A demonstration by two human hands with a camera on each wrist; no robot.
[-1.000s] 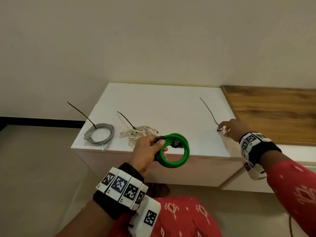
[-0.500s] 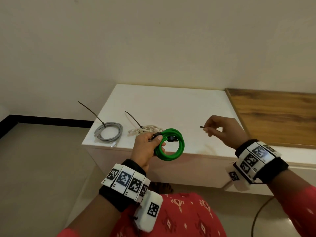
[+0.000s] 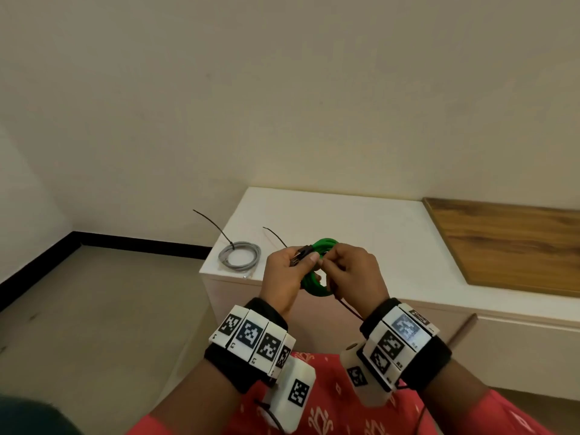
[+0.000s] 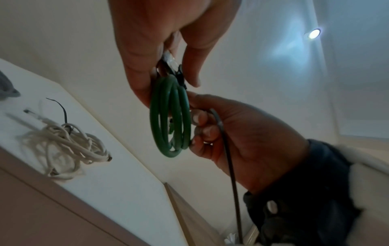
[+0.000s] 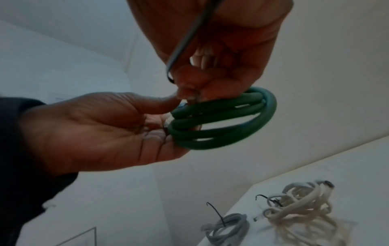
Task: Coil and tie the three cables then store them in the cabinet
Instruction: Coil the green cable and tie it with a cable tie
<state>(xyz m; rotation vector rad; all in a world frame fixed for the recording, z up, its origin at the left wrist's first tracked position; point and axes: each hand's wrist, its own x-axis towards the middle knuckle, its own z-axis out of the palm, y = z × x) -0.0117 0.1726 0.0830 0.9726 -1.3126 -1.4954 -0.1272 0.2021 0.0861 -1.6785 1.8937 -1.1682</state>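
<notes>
My left hand point(image 3: 309, 262) grips a coiled green cable point(image 3: 326, 243) by its plug end, in the air in front of the white cabinet point(image 3: 361, 227). My right hand point(image 3: 326, 265) pinches a black zip tie point(image 3: 348, 306) right against the coil; the tie's tail hangs down toward my wrist. From the left wrist, the green coil point(image 4: 170, 119) hangs edge-on with the zip tie point(image 4: 231, 174) beside it. A grey coiled cable point(image 3: 240, 259) with a zip tie on it lies at the cabinet's left corner. A loosely bundled white cable point(image 4: 63, 146) lies beside it, hidden by my hands in the head view.
A wooden board point(image 3: 514, 243) covers the right part of the cabinet top. The wall stands right behind the cabinet. Bare floor point(image 3: 94, 324) stretches to the left, edged by a black skirting.
My right hand lifted the black zip tie off the cabinet top and brought it left to the green coil. Both hands now meet in front of the cabinet edge.
</notes>
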